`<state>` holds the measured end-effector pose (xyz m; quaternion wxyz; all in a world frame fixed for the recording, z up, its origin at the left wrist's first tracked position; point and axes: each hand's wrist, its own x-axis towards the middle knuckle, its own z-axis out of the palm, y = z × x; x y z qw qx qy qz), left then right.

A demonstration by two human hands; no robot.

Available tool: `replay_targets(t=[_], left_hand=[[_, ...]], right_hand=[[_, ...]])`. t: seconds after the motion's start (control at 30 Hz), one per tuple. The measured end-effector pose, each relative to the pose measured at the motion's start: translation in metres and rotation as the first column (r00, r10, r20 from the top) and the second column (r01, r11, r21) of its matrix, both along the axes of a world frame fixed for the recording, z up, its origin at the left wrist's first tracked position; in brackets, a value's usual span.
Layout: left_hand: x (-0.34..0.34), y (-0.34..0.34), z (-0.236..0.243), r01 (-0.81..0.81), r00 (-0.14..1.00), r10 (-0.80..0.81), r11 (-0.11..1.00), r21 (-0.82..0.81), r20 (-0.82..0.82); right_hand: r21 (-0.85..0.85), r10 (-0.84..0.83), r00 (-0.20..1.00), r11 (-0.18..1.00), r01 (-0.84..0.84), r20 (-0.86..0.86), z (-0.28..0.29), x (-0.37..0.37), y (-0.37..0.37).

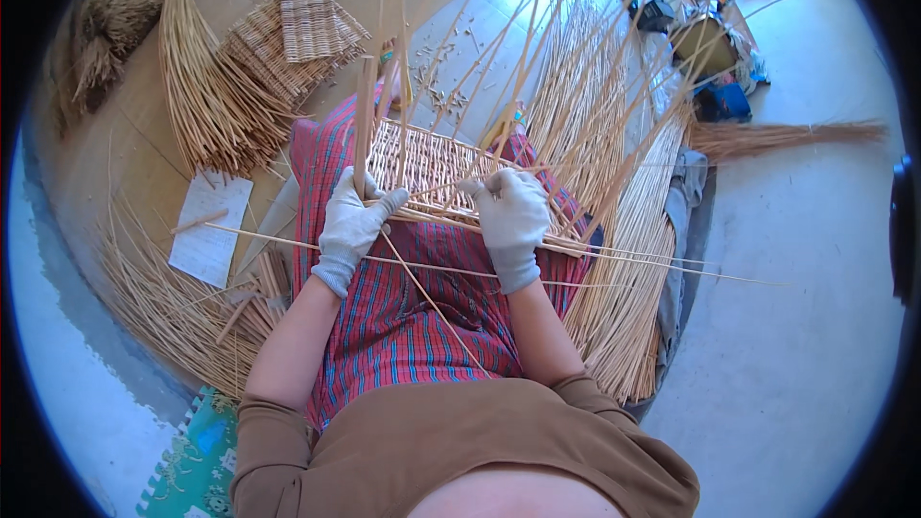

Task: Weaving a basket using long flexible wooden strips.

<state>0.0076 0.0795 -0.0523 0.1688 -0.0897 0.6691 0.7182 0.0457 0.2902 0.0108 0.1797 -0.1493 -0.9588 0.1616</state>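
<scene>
On my lap, over a red checked cloth (413, 336), lies a woven wicker basket base (427, 165) with tall thin stakes rising from its edges. My left hand (353, 221), in a whitish knit glove, is closed on the near left corner, beside a thicker upright stick (365, 115). Gloved the same way, my right hand (510, 218) has its fingers curled in a pinch above the near edge. A thin wicker strand seems to run between the two hands and into those fingers. Other loose strands cross below the hands.
Long bundles of wicker rods (614, 278) lie to the right, another bundle (206, 86) at upper left. Woven panels (305, 19), a white paper sheet (211, 225) and loose rods (173, 297) lie left. Scraps (441, 86) litter the floor ahead; assorted items (705, 38) sit at upper right.
</scene>
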Motion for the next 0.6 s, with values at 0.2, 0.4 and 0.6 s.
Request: replay_targets(t=[0.2, 0.4, 0.6], left_hand=[[0.008, 0.002, -0.008, -0.092, 0.994, 0.086, 0.99, -0.105, -0.063], [0.005, 0.003, -0.054, -0.169, 0.974, 0.135, 0.968, -0.188, -0.183], [0.005, 0.002, -0.02, -0.134, 0.984, 0.113, 0.98, -0.147, -0.139]], right_hand=[[-0.482, 0.268, 0.896, 0.768, -0.421, -0.355, -0.025, -0.041, -0.013], [-0.249, 0.504, 0.752, 0.734, -0.632, -0.424, -0.023, -0.075, -0.088], [-0.174, 0.241, 0.958, 0.948, -0.266, -0.155, -0.031, 0.011, 0.013]])
